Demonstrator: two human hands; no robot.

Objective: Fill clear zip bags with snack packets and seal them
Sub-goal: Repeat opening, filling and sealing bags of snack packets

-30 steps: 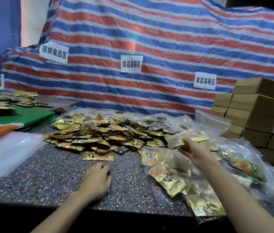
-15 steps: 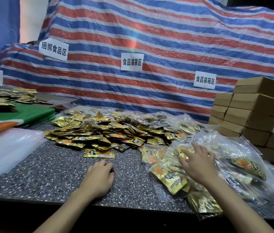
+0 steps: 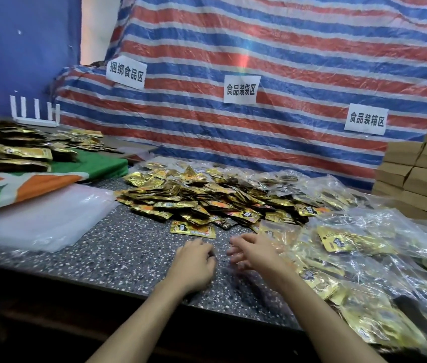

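Note:
A heap of loose gold snack packets (image 3: 207, 200) lies on the speckled table (image 3: 128, 247), with one packet (image 3: 192, 230) apart at its near edge. Filled clear zip bags (image 3: 359, 258) are piled at the right. A stack of empty clear bags (image 3: 42, 221) lies at the left. My left hand (image 3: 194, 263) rests on the table just below the single packet, fingers loosely curled and holding nothing. My right hand (image 3: 254, 252) hovers beside it, fingers spread and empty, left of the filled bags.
Brown cardboard boxes (image 3: 422, 176) are stacked at the far right. A green, orange and white cloth (image 3: 37, 179) at the left carries more gold packets (image 3: 21, 153). A striped tarp (image 3: 259, 74) with paper signs hangs behind. The table's near edge is dark.
My right hand let go of a filled bag on the right pile and moved left, next to my left hand. The camera turned left.

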